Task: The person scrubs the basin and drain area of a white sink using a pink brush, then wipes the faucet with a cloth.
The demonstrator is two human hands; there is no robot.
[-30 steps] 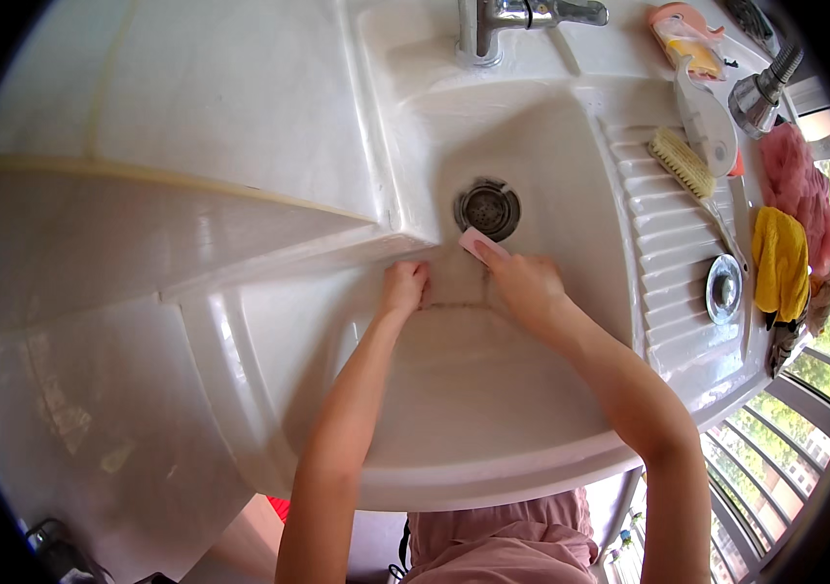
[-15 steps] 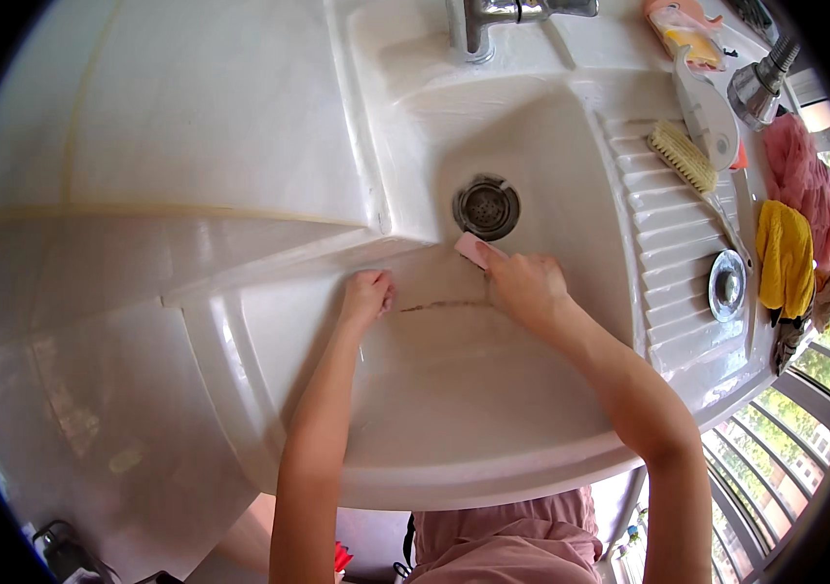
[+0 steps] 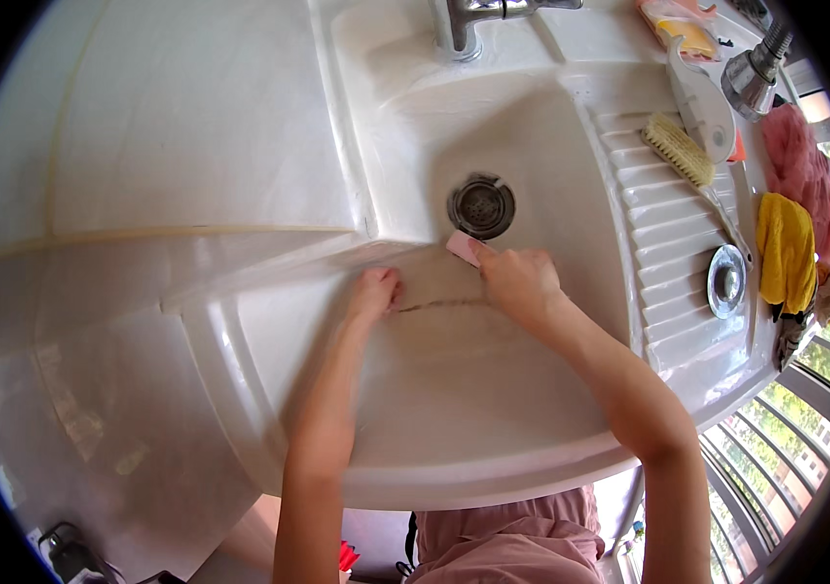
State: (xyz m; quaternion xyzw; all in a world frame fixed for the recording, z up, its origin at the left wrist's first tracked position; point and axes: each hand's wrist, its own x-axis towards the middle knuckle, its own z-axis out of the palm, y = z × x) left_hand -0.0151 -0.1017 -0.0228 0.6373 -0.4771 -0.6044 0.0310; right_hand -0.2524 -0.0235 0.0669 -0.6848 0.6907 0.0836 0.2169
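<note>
Inside the white sink (image 3: pixel 493 399), my right hand (image 3: pixel 524 282) grips a small pink sponge (image 3: pixel 462 247). The sponge sits against the sink's surface just below the round metal drain (image 3: pixel 481 206). My left hand (image 3: pixel 374 294) is curled closed near the basin's left side; whatever its fingers hold, if anything, is hidden. Between the hands a thin brownish line (image 3: pixel 439 305) runs across the basin, its left end close to my left fingers and its right end by my right hand.
A chrome faucet (image 3: pixel 464 29) stands at the back. On the ribbed drainboard to the right lie a brush (image 3: pixel 680 151), a white plastic holder (image 3: pixel 702 102) and a metal drain plug (image 3: pixel 726 282). Yellow (image 3: pixel 785 253) and pink cloths (image 3: pixel 802 175) hang at the right edge. White tiles line the left.
My left hand has shifted slightly right, closer to the brownish line's left end. My right hand still holds the sponge below the drain. The whole view has shifted a little.
</note>
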